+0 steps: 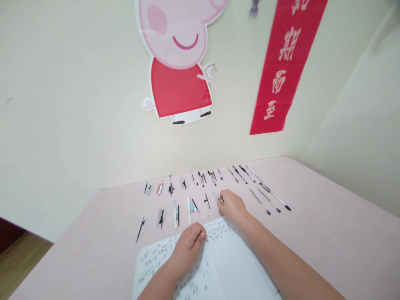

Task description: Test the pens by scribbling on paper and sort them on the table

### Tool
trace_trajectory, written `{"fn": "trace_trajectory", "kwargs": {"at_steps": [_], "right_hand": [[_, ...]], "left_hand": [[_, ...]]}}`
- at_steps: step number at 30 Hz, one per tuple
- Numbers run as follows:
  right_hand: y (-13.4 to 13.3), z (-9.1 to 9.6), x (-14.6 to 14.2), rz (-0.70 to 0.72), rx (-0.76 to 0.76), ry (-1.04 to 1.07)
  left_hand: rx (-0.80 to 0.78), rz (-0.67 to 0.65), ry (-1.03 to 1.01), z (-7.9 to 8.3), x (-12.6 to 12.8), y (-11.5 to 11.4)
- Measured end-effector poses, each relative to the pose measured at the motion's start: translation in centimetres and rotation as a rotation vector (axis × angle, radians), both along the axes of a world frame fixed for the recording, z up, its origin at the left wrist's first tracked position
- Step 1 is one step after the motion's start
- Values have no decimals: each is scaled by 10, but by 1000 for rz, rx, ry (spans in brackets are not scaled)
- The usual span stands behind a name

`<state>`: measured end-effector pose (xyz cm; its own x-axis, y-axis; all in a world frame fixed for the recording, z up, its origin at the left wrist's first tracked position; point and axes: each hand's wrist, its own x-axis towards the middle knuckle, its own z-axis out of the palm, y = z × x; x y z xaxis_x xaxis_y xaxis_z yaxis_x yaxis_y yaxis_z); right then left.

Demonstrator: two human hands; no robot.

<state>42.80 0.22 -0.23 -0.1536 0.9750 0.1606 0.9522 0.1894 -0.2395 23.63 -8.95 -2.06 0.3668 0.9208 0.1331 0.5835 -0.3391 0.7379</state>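
Observation:
An open notebook (pixel 225 266) with handwriting lies on a pale pink table (pixel 328 233). My left hand (pixel 189 246) rests on its left page with the fingers curled loosely; whether it holds anything is hidden. My right hand (pixel 231 205) reaches past the top of the notebook, its fingers closed on a small clear pen part (pixel 216 196). Several pens and pen parts (pixel 190 210) lie in rows beyond the notebook, among them a long black pen (pixel 275 196) at the right and a black pen (pixel 140 228) at the left.
The table's far edge meets a cream wall that bears a cartoon pig cut-out (pixel 179 62) and a red banner (pixel 283 71). A second wall runs along the right. Wooden floor (pixel 18 258) shows past the table's left edge.

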Motion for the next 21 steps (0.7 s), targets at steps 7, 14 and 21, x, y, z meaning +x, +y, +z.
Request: {"fn": "trace_trajectory", "kwargs": {"at_steps": [7,14,21], "right_hand": [[-10,-2,-8,34,-15,-113],[-9,-7,-11,54,21,-106],[-14,2,-8,110,74,11]], "left_hand": [[-4,13,21,2,1,0],[12,29,25,0,2,1],[17,69,-69,0,0,-1]]}}
